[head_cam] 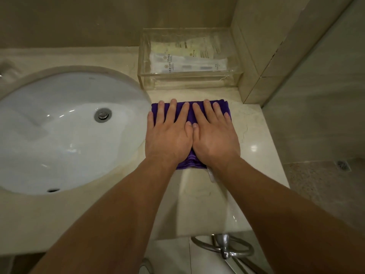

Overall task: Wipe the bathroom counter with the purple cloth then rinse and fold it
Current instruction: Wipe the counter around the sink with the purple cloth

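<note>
The purple cloth (190, 113) lies folded flat on the beige marble counter (254, 131), to the right of the sink. Both hands lie side by side on top of it, palms down with straight fingers. My left hand (167, 133) covers the cloth's left half. My right hand (214, 133) covers its right half. The thumbs touch in the middle. Purple shows past the fingertips, between the hands, and under the wrists at the near edge.
A white oval sink (59, 139) with a metal drain (102, 115) fills the left. A clear acrylic box (189, 80) of wrapped toiletries stands behind the cloth against the wall. A chrome towel ring (225, 248) hangs below the counter's front edge. A tiled wall corner rises at right.
</note>
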A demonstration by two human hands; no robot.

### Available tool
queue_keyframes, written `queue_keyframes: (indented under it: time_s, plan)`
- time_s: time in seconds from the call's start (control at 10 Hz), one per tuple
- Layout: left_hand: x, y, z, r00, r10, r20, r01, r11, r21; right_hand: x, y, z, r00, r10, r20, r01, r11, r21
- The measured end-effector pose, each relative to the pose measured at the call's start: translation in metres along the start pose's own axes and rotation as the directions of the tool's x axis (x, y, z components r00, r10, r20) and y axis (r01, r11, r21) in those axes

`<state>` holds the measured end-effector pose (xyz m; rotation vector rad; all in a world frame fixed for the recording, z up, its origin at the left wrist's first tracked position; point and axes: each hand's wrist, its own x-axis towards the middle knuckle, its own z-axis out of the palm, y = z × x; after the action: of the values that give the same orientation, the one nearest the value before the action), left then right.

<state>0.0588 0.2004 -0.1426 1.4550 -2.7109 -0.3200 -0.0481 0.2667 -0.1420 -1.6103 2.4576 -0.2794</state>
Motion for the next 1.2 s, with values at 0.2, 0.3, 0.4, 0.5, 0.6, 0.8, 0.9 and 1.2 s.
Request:
queue_keyframes:
  time_s: [0.2, 0.3, 0.4, 0.5, 0.6, 0.8, 0.9, 1.2]
  plan:
    - [-0.038, 0.002, 0.003, 1.0, -0.014, -0.01, 0.014, 1.0, 0.006, -0.034, -0.003, 0.0, 0.999, -0.019, 0.031, 0.02, 1.0, -0.011]
    - [-0.052, 0.005, 0.004, 1.0, -0.024, -0.005, 0.024, 1.0, 0.011, -0.049, -0.002, 0.002, 0.999, -0.028, 0.039, 0.028, 1.0, -0.01]
    - [-0.066, 0.01, 0.008, 0.999, -0.035, -0.019, 0.035, 0.999, 0.02, -0.064, 0.001, 0.002, 0.998, -0.039, 0.043, 0.04, 0.999, -0.004]
    - [-0.08, 0.019, 0.011, 0.999, -0.04, -0.017, 0.04, 0.999, 0.026, -0.08, 0.008, 0.001, 0.998, -0.044, 0.048, 0.044, 0.999, -0.003]
    - [-0.093, 0.029, 0.013, 0.999, -0.046, -0.006, 0.046, 0.998, 0.032, -0.096, 0.014, -0.001, 0.998, -0.043, 0.043, 0.044, 0.999, -0.005]
    - [-0.114, 0.046, 0.015, 0.999, -0.047, 0.014, 0.047, 0.998, 0.037, -0.12, 0.026, -0.004, 0.998, -0.035, 0.049, 0.035, 0.999, 0.007]
    - [-0.123, 0.054, 0.016, 0.999, -0.048, 0.019, 0.048, 0.998, 0.033, -0.131, 0.031, -0.005, 0.998, -0.034, 0.046, 0.034, 0.999, 0.007]
    - [-0.147, 0.088, 0.023, 0.998, -0.048, 0.038, 0.046, 0.998, 0.047, -0.162, 0.06, -0.013, 0.998, -0.033, 0.055, 0.033, 0.999, 0.012]
